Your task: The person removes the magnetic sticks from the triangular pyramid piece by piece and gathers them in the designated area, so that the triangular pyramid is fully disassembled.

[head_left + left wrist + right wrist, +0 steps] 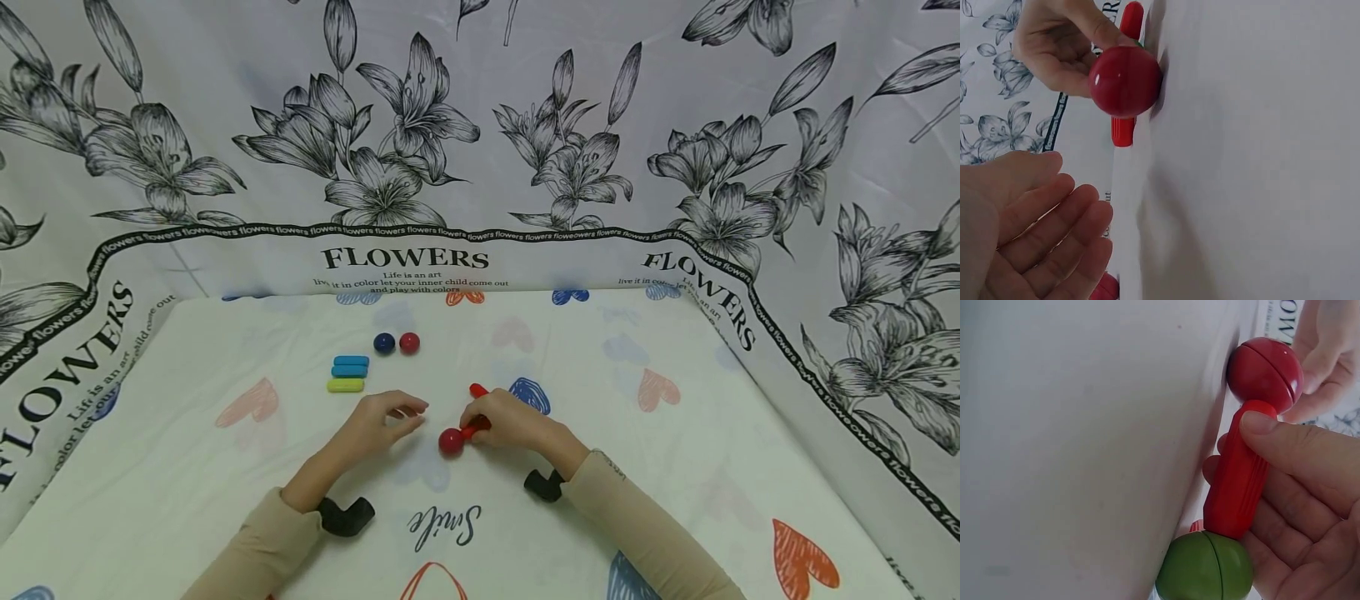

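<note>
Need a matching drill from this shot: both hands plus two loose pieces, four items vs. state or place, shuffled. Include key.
Column 1
1. Right hand
2. Yellow-green stick
3. Left hand
4. Dark blue ball

Column 2
A. Lies alongside two blue sticks
B. Fingers loosely bent, holding nothing
C. Sits next to a red ball, away from both hands
D. Grips a red stick

Pairs: 1-D, 2-A, 3-B, 4-C
</note>
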A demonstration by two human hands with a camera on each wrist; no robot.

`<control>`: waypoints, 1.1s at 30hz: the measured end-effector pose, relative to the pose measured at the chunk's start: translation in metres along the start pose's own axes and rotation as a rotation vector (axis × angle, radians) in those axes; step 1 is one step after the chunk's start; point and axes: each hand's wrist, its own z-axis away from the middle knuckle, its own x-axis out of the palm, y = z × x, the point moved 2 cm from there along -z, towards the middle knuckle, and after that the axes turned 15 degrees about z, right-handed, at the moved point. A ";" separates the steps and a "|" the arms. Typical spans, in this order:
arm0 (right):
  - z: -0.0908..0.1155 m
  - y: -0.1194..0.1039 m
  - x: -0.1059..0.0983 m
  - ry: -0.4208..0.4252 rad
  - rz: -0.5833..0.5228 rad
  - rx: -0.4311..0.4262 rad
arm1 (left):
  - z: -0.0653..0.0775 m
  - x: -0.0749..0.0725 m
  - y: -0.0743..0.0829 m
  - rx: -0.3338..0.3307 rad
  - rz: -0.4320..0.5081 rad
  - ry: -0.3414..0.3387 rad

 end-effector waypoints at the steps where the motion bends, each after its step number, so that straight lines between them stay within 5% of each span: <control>1: 0.000 0.000 0.000 0.000 0.002 0.001 | 0.000 0.002 0.001 -0.008 0.009 -0.008; 16: 0.002 -0.001 0.000 0.028 0.028 -0.034 | -0.001 0.032 0.008 -0.019 0.080 -0.118; 33: 0.002 -0.001 -0.001 0.048 0.039 -0.048 | -0.002 0.044 0.011 -0.040 0.004 -0.120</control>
